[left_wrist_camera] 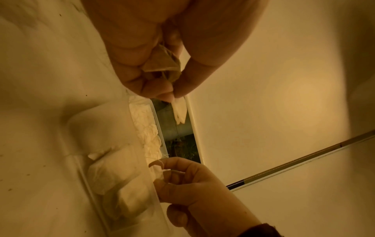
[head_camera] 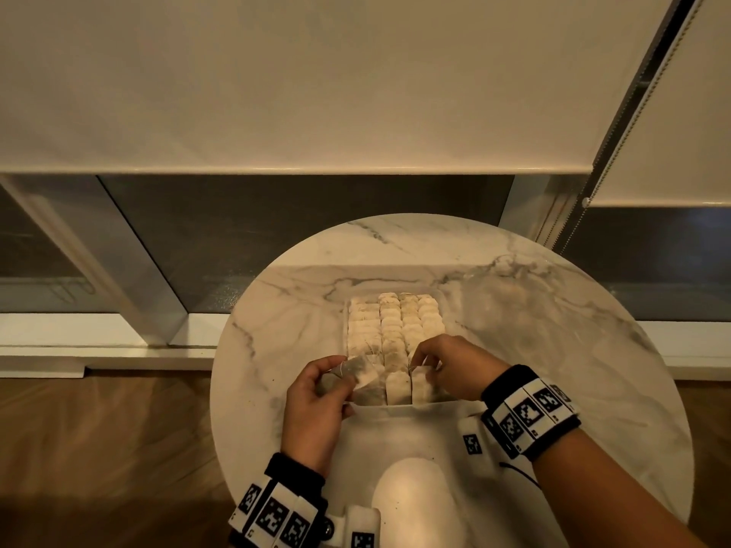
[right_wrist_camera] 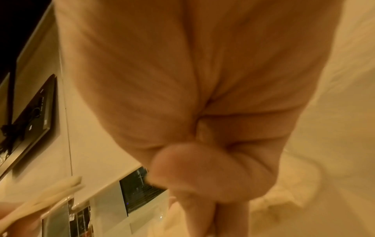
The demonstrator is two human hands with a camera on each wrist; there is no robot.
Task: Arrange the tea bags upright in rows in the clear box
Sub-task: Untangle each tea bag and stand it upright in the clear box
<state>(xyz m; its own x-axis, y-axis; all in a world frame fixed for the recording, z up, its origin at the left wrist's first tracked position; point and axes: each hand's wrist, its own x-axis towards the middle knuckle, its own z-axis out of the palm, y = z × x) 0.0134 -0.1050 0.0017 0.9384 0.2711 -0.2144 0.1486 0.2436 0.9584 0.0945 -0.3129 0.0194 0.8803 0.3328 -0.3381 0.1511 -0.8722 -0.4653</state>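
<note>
Tea bags (head_camera: 393, 326): most stand upright in four rows inside the clear box (head_camera: 345, 330), which sits on the round marble tabletop (head_camera: 553, 310) in front of the person; the near end of the rows is where the filling is going on.
Left hand (head_camera: 312, 405): at the box's near left corner, its fingers (left_wrist_camera: 142, 72) curled round one loose tea bag (head_camera: 362, 375), which is tilted, not yet upright, just above the leftmost row.
Loose tea bag, handling: by my judgement very light, soft and crushable, thin paper that tears or creases if squeezed; best pinched by the top edge or flat faces, lightly, and slid down between its neighbours.
String: a thin thread shows near the held bag in the left wrist view; it may snag on the other bags.
Right hand (head_camera: 455, 369): at the near right of the box, fingers (left_wrist_camera: 174, 174) bent over the tops of the standing bags; they seem to pinch a bag top or its thread, apparently to keep the row steady.
Wrist bands (head_camera: 530, 413): black bands carrying square black-and-white coded markers; small letters beside them are too small to read.
Writing on the bags or box: none legible.
</note>
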